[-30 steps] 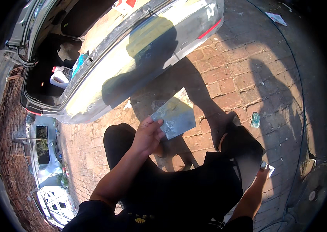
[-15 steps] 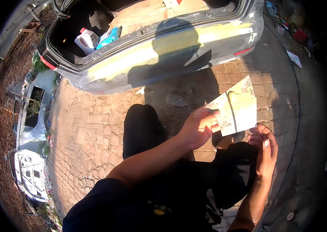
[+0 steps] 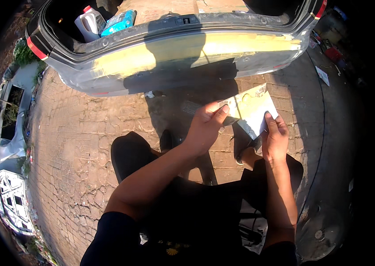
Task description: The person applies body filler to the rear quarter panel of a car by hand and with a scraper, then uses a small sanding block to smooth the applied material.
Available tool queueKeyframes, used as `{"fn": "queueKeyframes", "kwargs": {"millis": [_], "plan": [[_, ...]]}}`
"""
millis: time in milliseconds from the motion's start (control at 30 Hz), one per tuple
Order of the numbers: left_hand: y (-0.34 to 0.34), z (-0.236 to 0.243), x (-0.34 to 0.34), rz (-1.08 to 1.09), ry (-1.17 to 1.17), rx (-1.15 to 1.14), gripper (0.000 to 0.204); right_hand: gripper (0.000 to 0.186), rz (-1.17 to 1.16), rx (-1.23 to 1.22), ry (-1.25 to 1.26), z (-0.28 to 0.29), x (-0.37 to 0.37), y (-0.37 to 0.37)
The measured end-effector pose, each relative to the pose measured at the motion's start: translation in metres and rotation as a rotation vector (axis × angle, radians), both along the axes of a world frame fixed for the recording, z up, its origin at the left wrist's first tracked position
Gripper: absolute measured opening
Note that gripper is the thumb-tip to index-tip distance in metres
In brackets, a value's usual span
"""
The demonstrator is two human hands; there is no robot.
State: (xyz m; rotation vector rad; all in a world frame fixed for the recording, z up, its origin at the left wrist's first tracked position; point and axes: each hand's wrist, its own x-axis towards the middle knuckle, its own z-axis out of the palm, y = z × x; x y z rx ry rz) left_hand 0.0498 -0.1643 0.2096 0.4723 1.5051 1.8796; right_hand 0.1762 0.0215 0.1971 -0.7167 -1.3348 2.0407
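A thin, pale, four-cornered sheet (image 3: 256,108) with yellowish and grey smears is held between my hands above my knees. My left hand (image 3: 203,128) pinches its left corner, thumb on top. At the lower right edge, my right hand (image 3: 276,139) grips the sheet with the thumb across its face; most of the fingers are hidden behind. Beyond my hands is the grey rear bumper (image 3: 74,71) of a car, with a broad pale-yellow filler band (image 3: 249,42) along it. My shadow falls over the band and bumper.
In the open trunk stand a white jug (image 3: 90,26) with a red cap and a blue bag (image 3: 118,23). White frame-like panel (image 3: 13,201) lies at the left. Paved brick ground (image 3: 72,146) surrounds me; a white paper (image 3: 322,76) and dark cable (image 3: 322,142) lie right.
My right hand has come up and taken hold of the sheet's right side. The sheet has turned and shifted left in view. The car appears higher and more level as the view moved.
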Motion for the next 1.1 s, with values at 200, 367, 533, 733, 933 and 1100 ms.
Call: {"fn": "queueKeyframes", "kwargs": {"millis": [200,367,533,733,933,1100], "plan": [[-0.03,-0.017,-0.049,-0.03,0.368,-0.154,0.028,0.024,0.145,-0.167,0.023,-0.037,-0.047,-0.011],[-0.048,-0.018,-0.071,-0.216,0.423,-0.231,0.026,0.024,0.308,-0.109,-0.035,-0.019,-0.083,-0.032],[-0.059,-0.026,-0.09,-0.073,0.222,-0.172,0.025,0.02,0.013,0.534,0.274,0.039,-0.086,-0.01],[-0.062,-0.02,-0.105,-0.144,0.163,-0.025,0.024,0.027,0.282,0.772,-0.021,0.02,-0.065,-0.019],[-0.071,-0.009,-0.107,-0.076,0.193,-0.109,0.021,0.027,0.438,1.07,-0.062,0.022,-0.069,-0.023],[-0.067,-0.014,-0.102,-0.158,0.037,-0.055,0.021,0.034,0.2,0.442,0.071,0.016,-0.061,-0.024]]}}
